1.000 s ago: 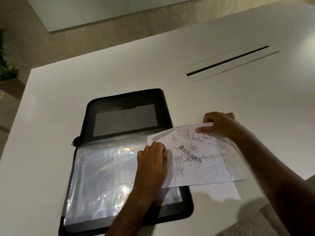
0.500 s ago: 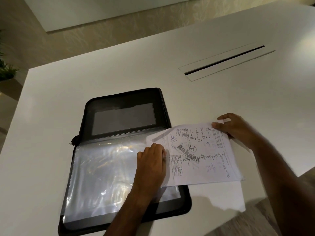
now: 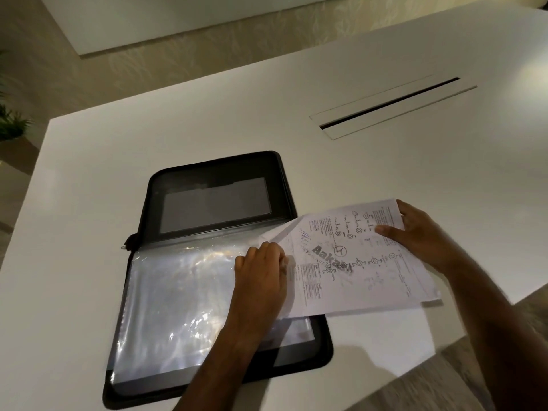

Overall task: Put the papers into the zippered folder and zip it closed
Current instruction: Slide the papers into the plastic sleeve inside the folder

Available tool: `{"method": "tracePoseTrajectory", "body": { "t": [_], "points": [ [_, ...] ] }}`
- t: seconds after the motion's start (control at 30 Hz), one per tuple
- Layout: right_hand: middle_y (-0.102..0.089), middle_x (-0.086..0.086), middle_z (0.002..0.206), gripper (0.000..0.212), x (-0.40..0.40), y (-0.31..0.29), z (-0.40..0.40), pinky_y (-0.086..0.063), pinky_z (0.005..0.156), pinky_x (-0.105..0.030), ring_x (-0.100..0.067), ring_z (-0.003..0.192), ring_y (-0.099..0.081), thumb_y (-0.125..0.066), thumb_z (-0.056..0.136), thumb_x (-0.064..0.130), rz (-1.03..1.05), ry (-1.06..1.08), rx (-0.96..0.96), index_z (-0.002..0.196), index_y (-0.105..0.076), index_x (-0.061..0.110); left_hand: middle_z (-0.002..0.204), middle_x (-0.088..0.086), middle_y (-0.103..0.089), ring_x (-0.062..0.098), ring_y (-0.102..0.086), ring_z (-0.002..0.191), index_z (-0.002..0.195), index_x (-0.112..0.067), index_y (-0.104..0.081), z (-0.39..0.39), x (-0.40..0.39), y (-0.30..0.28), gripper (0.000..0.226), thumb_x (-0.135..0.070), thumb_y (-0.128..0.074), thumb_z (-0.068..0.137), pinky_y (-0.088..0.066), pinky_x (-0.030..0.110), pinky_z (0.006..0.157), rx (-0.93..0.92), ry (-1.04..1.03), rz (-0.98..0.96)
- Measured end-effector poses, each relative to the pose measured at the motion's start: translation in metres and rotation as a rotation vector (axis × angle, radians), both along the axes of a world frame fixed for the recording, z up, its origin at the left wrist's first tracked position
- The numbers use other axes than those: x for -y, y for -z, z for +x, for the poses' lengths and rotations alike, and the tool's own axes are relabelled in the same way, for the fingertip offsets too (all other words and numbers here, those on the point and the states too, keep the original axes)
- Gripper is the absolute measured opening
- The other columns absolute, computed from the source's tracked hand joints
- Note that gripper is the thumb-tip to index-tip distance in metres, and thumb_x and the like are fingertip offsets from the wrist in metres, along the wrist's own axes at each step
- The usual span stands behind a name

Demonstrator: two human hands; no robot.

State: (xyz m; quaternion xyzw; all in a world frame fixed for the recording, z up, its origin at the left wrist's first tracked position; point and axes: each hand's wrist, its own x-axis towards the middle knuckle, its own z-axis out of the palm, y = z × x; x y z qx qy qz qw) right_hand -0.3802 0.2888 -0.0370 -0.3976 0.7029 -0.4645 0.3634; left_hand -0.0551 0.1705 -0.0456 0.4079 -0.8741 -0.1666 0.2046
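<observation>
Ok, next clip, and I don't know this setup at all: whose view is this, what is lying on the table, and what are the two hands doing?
There is no machine here. A person wears a camera on the head, so the view looks down over their own arms at a white table. On it a black zippered folder lies open, its near half filled with shiny clear plastic sleeves. The left hand rests at the sleeves' right edge, fingers curled there; whether it lifts a sleeve open I cannot tell. The right hand grips the far corner of the printed papers, which lie partly over the folder and partly on the table. Farther back is a long cable slot. The papers are not yet inside, and the folder is unzipped.
</observation>
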Motion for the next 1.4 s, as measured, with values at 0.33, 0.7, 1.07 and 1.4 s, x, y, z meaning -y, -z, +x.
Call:
{"method": "tracePoseTrajectory", "body": {
  "t": [0.33,0.7,1.07,1.4],
  "points": [
    [-0.083,0.004,0.109,0.031,0.012,-0.004,0.021,-0.064,0.064,-0.027,-0.02,0.089,-0.083,-0.076,0.096,0.012,-0.104,-0.027,0.047,0.11,-0.074,0.04,0.103,-0.015,-0.063,0.011,-0.055,0.08,0.093,-0.04,-0.033,-0.003,-0.001,-0.002,0.015,-0.049,-0.04,0.102,-0.037,0.026,0.085,0.038,0.033,0.017],
    [-0.083,-0.006,0.096,0.03,-0.009,0.003,0.003,-0.062,0.061,-0.028,-0.024,0.081,-0.082,-0.083,0.085,0.039,-0.112,0.038,0.036,0.106,-0.075,0.02,0.099,-0.013,-0.062,0.011,-0.056,0.079,0.091,-0.032,-0.039,-0.002,-0.005,-0.011,0.022,-0.048,-0.034,0.105,-0.042,0.026,0.087,0.064,0.001,0.065],
    [-0.082,-0.012,0.092,0.02,-0.027,-0.006,-0.019,-0.062,0.061,-0.027,-0.02,0.075,-0.08,-0.083,0.083,0.026,-0.137,0.096,0.042,0.101,-0.08,0.017,0.105,-0.012,-0.064,0.011,-0.054,0.079,0.093,-0.031,-0.04,-0.005,-0.005,-0.012,0.018,-0.045,-0.043,0.105,-0.041,0.028,0.086,0.072,-0.022,0.11],
    [-0.083,-0.014,0.092,0.015,-0.05,-0.011,-0.039,-0.062,0.054,-0.029,-0.027,0.07,-0.081,-0.081,0.085,0.021,-0.078,0.196,0.102,0.1,-0.08,0.02,0.078,-0.011,-0.056,0.012,-0.053,0.071,0.087,-0.026,-0.047,0.0,-0.006,-0.016,0.017,-0.029,-0.05,0.104,-0.043,0.03,0.079,-0.099,-0.036,0.109]
  ]
}}
